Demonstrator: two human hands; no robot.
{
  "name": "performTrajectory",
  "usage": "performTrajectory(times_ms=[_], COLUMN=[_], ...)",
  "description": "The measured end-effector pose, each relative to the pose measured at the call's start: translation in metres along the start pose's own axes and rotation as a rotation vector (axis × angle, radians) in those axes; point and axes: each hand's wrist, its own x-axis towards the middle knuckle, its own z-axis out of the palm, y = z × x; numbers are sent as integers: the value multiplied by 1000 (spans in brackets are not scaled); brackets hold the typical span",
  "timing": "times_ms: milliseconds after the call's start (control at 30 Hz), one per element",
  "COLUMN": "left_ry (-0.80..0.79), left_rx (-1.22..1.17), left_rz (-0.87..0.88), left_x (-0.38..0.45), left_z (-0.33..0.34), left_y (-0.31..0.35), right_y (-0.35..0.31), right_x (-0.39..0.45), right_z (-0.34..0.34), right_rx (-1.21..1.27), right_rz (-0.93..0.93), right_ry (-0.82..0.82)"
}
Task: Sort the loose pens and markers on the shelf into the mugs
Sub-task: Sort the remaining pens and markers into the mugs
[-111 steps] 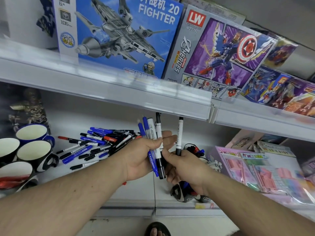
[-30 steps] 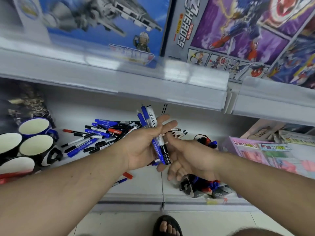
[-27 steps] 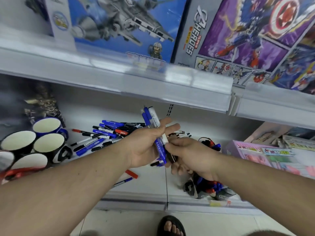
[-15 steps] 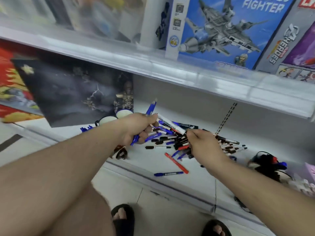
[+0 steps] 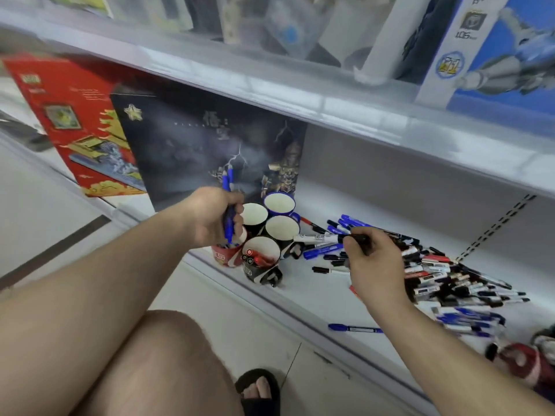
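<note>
Left hand [image 5: 214, 217]: fist around 2 blue pens [image 5: 228, 205], tips down over the red mug [image 5: 225, 256], likely to drop them in.
Mugs [image 5: 282, 228]: 5 clustered.
Right hand [image 5: 371, 261]: right of mugs, pinching a black-capped white marker [image 5: 319, 237].
Loose pens [image 5: 444, 274]: piled farther right.

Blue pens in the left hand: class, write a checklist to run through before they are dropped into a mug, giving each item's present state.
1. Left hand has a firm grip on the blue pens: ok.
2. Pens point tip down over the red mug: ok.
3. Red mug holds only blue pens: cannot tell, the hand covers its mouth.
4. Neighbouring mug with red markers stands upright: ok.
5. Right hand clear of the mugs, holding a black-capped white marker over the loose pile: ok.
</note>
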Motion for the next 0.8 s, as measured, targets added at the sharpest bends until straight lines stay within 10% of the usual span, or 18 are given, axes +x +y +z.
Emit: performTrajectory(times_ms=[367, 800], left_ry=[63, 94], left_rx=[207, 192], left_rz=[-63, -112], left_x=[31, 48], left_z=[-34, -59], left_y=[-15, -31], right_y=[32, 53], right_x=[29, 49], right_z=[103, 153], right_rx=[-456, -900], right_rz=[-296, -182], right_ry=[-282, -781])
